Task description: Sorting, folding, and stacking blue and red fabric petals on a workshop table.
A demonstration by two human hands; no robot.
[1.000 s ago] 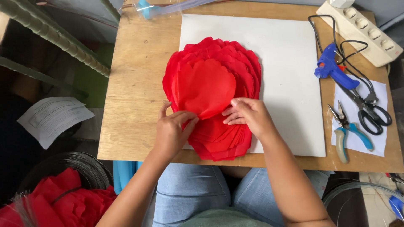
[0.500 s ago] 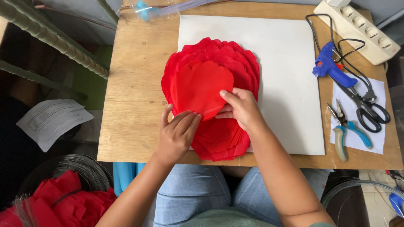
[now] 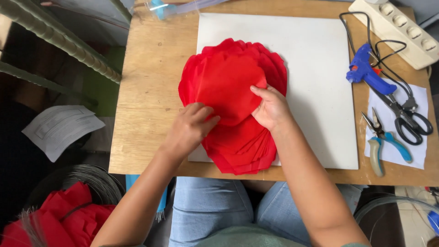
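The right hand's fingers are closing over the edge of the top red paper petal, thumb hidden beneath it, while the left hand is lying flat with fingers loosely curled, pressing the petal's lower left edge and gripping nothing. The petal is lying atop a stack of red petals on a white board, itself sitting on the wooden table. To the right, well apart, a blue glue gun, scissors and pliers are resting.

1. Stacked paper petals on board, under fingertips of both hands.
2. Right of right hand fingers: glue gun, scissors, pliers.
3. Beyond those, far right: power strip.
4. Left of left hand fingers: bare table.
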